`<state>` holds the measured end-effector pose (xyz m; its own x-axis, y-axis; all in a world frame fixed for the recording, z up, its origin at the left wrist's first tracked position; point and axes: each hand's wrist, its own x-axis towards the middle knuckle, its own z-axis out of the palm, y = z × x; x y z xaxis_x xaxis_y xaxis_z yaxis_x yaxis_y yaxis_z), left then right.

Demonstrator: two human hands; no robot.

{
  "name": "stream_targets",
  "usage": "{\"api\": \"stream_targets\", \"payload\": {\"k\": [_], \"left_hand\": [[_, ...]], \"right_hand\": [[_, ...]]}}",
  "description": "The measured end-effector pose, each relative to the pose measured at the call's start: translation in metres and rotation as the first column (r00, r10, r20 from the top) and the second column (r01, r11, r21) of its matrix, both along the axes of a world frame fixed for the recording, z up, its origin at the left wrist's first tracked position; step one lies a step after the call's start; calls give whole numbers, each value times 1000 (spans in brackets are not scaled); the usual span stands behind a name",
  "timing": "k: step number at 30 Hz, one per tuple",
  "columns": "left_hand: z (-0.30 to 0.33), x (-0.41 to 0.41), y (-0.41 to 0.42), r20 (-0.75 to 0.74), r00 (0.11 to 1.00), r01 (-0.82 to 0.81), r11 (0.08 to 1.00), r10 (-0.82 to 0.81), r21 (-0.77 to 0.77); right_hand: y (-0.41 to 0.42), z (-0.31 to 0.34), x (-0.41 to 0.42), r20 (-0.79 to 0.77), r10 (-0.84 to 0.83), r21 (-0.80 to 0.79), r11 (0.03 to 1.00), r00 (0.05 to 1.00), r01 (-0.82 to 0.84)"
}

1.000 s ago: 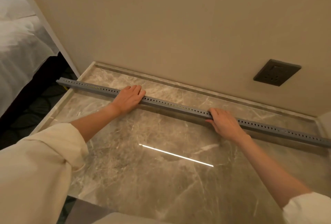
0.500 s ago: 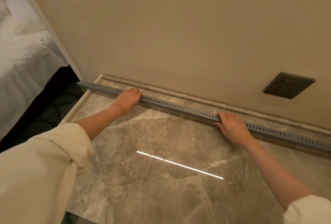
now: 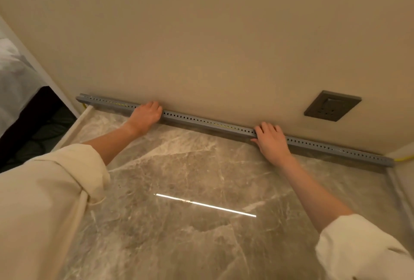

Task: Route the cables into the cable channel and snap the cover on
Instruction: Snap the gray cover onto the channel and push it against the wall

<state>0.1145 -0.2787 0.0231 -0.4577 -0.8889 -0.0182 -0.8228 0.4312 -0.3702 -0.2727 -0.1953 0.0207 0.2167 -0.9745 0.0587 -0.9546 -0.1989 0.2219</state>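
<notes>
A long grey perforated cable channel [image 3: 208, 120] lies along the foot of the beige wall, on the marble ledge. My left hand [image 3: 146, 115] rests over its left part, fingers laid across the top against the wall. My right hand [image 3: 272, 139] covers it right of the middle in the same way. A yellow cable [image 3: 403, 158] comes out of the channel's right end, and bits of yellow show through the holes. Another short piece of yellow cable [image 3: 84, 106] hangs at the left end.
A dark wall socket [image 3: 332, 106] sits above the channel to the right. The grey marble floor [image 3: 201, 179] spreads in front, with a bright light reflection. A bed with white bedding [image 3: 15, 78] stands at the left beyond a wall corner.
The channel has moved away from me, from the open floor to lie tight against the wall. Both hands went with it and stay on it.
</notes>
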Motion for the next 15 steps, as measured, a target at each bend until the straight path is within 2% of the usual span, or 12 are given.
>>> {"api": "stream_targets", "payload": {"k": [3, 7, 11, 15], "left_hand": [[-4, -5, -4, -36, 999, -11, 1000, 10, -22], [-6, -9, -3, -107, 994, -42, 999, 39, -32], [-4, -6, 2, -217, 973, -85, 995, 74, -44], [-2, -6, 3, -264, 962, -82, 996, 67, -47]], "right_hand": [[-5, 5, 0, -25, -86, -2, 996, 996, 86], [-8, 8, -3, -92, -108, 8, 994, 990, 109], [-7, 6, 0, 32, -146, 35, 989, 989, 145], [-9, 9, 0, 27, -160, 69, 985, 987, 157]]}}
